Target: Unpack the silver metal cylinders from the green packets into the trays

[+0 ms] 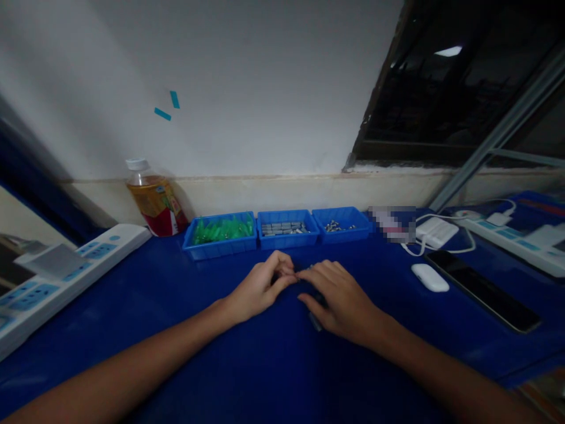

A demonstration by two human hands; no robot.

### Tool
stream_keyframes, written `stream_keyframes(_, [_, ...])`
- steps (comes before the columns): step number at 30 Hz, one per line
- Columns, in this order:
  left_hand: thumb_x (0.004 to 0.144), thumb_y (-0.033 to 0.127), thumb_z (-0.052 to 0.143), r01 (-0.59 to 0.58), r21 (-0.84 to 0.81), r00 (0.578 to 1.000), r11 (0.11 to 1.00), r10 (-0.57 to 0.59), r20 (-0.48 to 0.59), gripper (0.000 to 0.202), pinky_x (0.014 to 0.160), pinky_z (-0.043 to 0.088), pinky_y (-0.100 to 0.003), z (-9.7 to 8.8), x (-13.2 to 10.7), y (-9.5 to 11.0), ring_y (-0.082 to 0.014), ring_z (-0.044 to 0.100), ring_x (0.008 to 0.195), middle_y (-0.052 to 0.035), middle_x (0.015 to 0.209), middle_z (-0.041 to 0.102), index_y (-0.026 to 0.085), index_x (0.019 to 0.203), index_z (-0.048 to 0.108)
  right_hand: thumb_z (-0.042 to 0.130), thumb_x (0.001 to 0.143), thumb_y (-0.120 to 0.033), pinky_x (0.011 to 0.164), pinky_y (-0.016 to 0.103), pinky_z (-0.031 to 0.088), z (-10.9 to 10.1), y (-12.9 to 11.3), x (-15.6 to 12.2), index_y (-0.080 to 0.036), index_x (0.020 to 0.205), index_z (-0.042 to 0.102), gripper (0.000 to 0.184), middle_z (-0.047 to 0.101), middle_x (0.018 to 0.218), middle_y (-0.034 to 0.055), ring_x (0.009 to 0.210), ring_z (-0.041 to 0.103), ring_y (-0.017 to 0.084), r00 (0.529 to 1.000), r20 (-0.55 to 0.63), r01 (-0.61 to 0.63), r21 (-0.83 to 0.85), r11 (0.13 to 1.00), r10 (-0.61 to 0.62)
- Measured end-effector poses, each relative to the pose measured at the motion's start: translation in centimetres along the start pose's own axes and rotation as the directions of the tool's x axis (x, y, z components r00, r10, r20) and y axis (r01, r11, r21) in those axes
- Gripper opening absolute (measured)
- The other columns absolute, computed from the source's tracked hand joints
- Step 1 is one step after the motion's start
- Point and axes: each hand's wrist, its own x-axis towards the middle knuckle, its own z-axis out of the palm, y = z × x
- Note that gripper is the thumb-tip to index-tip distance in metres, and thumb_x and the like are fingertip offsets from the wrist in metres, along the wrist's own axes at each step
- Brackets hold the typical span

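My left hand (pixel 270 281) is closed in a pinch above the blue tabletop (pixel 247 365), thumb and forefinger pressed together. Whatever lies between those fingertips is too small to make out. Curled just beside it, fingertips almost meeting the left ones, my right hand (pixel 339 299) covers a slim dark-grey tool (pixel 315 321). One end of that tool sticks out below the thumb; the palm hides most of it. Beyond the hands stand three blue bins: one with green plastic pieces (pixel 225 228), one with silver metal cylinders (pixel 285 227), one with small metal parts (pixel 336 226).
A drink bottle (pixel 156 203) stands at the back left beside a long power strip (pixel 79 271). To the right lie a white earbud case (pixel 429 278), a black phone (pixel 483 290), a white charger (pixel 436 232) with cables and another power strip (pixel 521 241). A wall rises behind.
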Motion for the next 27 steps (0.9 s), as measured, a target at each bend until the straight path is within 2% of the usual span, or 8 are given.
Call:
stream_keyframes(2, [0.091, 0.027, 0.048, -0.002, -0.070, 1.000, 0.998, 0.003, 0.007, 0.012, 0.068, 0.046, -0.024, 0.0, -0.1, 0.0, -0.0130, 0.060, 0.076, -0.0011, 0.082, 0.061, 0.018, 0.097, 0.041, 0.055, 0.086, -0.021, 0.075, 0.036, 0.040, 0.5, -0.4, 0.2, -0.016, 0.104, 0.056, 0.018, 0.060, 0.090, 0.0066, 0.084, 0.054, 0.021, 1.000, -0.005, 0.002, -0.001, 1.000, -0.002])
stream_keyframes(5, [0.092, 0.026, 0.046, -0.009, -0.069, 0.998, 0.998, 0.012, 0.055, 0.011, 0.067, 0.045, -0.024, -0.1, -0.3, 0.4, -0.0128, 0.060, 0.075, -0.0020, 0.081, 0.062, 0.017, 0.097, 0.042, 0.050, 0.088, -0.017, 0.071, 0.033, 0.039, 0.8, -0.3, 0.6, -0.016, 0.095, 0.056, 0.009, 0.060, 0.084, 0.0051, 0.077, 0.054, 0.019, 0.999, -0.048, -0.020, 0.036, 0.999, 0.022])
stream_keyframes(11, [0.088, 0.023, 0.051, -0.104, 0.106, 0.994, 0.989, 0.100, 0.042, 0.016, 0.070, 0.047, -0.026, -0.4, -0.3, 1.2, -0.0132, 0.057, 0.078, -0.0033, 0.086, 0.061, 0.016, 0.102, 0.051, 0.041, 0.093, -0.021, 0.069, 0.032, 0.037, 0.5, 0.3, 0.6, -0.018, 0.089, 0.057, 0.017, 0.060, 0.080, 0.0042, 0.075, 0.052, 0.017, 0.991, -0.053, -0.117, 0.133, 0.984, 0.125])
stream_keyframes(15, [0.088, 0.022, 0.052, -0.155, 0.193, 0.988, 0.969, 0.157, 0.005, 0.010, 0.072, 0.046, -0.026, -0.4, -0.2, 1.1, -0.0134, 0.056, 0.078, -0.0035, 0.085, 0.061, 0.016, 0.095, 0.057, 0.038, 0.095, -0.023, 0.069, 0.032, 0.036, 0.4, 0.4, 0.5, -0.018, 0.086, 0.057, 0.022, 0.061, 0.078, 0.0041, 0.074, 0.052, 0.017, 0.991, -0.005, -0.128, 0.167, 0.978, 0.130])
stream_keyframes(19, [0.090, 0.023, 0.048, -0.139, 0.245, 0.990, 0.960, 0.141, 0.008, 0.012, 0.067, 0.043, -0.024, -0.3, -0.1, 0.9, -0.0123, 0.055, 0.072, -0.0022, 0.078, 0.059, 0.015, 0.090, 0.058, 0.049, 0.091, -0.029, 0.069, 0.032, 0.036, 0.7, 0.4, 0.5, -0.018, 0.097, 0.055, 0.014, 0.061, 0.084, 0.0045, 0.077, 0.053, 0.018, 0.990, -0.005, -0.136, 0.182, 0.974, 0.139])
stream_keyframes(21, [0.092, 0.024, 0.046, -0.123, 0.271, 0.992, 0.955, 0.125, 0.010, 0.015, 0.066, 0.042, -0.024, -0.4, 0.0, 0.9, -0.0119, 0.055, 0.070, -0.0016, 0.076, 0.058, 0.015, 0.086, 0.058, 0.054, 0.088, -0.029, 0.070, 0.032, 0.036, 0.9, 0.3, 0.4, -0.018, 0.101, 0.054, 0.017, 0.060, 0.087, 0.0051, 0.079, 0.053, 0.019, 0.991, -0.017, -0.130, 0.169, 0.977, 0.134])
stream_keyframes(25, [0.094, 0.024, 0.041, -0.104, 0.297, 0.995, 0.949, 0.096, 0.042, 0.022, 0.065, 0.041, -0.023, -0.5, 0.0, 0.8, -0.0112, 0.054, 0.068, -0.0004, 0.072, 0.056, 0.015, 0.080, 0.056, 0.048, 0.091, -0.024, 0.070, 0.032, 0.035, 0.8, 0.2, 0.2, -0.018, 0.091, 0.055, 0.009, 0.059, 0.082, 0.0041, 0.076, 0.052, 0.018, 0.992, -0.043, -0.111, 0.135, 0.985, 0.118])
stream_keyframes(27, [0.093, 0.025, 0.042, -0.106, 0.290, 0.994, 0.951, 0.097, 0.046, 0.017, 0.067, 0.043, -0.024, -0.5, 0.0, 0.8, -0.0118, 0.055, 0.070, -0.0011, 0.076, 0.057, 0.015, 0.089, 0.056, 0.045, 0.092, -0.024, 0.069, 0.032, 0.034, 0.6, 0.2, 0.3, -0.018, 0.088, 0.055, 0.012, 0.059, 0.081, 0.0038, 0.075, 0.052, 0.018, 0.991, -0.038, -0.125, 0.141, 0.982, 0.132])
